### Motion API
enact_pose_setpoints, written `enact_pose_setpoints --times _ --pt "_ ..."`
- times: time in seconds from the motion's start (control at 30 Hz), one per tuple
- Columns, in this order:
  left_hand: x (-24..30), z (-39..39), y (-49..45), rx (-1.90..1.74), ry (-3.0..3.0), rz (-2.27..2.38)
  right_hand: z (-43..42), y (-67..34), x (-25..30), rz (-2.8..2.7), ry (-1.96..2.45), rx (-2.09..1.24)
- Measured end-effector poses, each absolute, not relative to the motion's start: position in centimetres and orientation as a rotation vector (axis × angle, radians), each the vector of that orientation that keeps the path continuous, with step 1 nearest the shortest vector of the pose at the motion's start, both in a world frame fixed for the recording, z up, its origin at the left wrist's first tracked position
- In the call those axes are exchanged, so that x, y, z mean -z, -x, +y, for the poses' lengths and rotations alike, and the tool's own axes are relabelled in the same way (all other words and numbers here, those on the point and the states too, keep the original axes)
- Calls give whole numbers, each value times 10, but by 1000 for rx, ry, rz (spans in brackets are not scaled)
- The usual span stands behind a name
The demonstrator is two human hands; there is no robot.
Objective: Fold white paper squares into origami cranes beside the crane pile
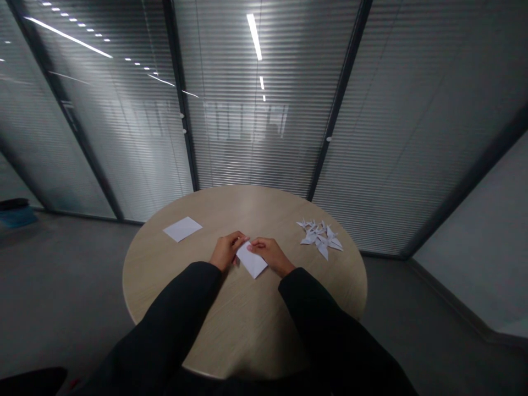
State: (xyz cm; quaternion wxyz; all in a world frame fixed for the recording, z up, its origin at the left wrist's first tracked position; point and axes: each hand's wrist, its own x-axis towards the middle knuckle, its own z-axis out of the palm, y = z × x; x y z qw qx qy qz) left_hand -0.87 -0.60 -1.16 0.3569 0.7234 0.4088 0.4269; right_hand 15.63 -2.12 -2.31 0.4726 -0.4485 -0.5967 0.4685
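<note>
A folded white paper point(252, 261) lies on the round wooden table point(247, 324) between my two hands. My left hand point(226, 251) pinches its upper left edge with fingers closed. My right hand point(270, 253) presses on its upper right edge, fingers curled together at the top corner. Both arms wear black sleeves.
A flat white sheet of paper point(182, 229) lies at the table's left. A pile of several folded white paper figures point(320, 235) sits at the right. Glass walls with blinds point(264, 110) stand behind the table. Grey floor surrounds it.
</note>
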Motion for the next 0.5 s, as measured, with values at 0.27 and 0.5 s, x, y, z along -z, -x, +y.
enact_pose_setpoints --times 0.27,0.5 --pt "11 2 8 -1232 -1566 1005 -19 -161 21 -1340 1122 -1122" --pt "16 9 3 -1252 -1295 789 -13 -165 24 -1231 1093 -1052"
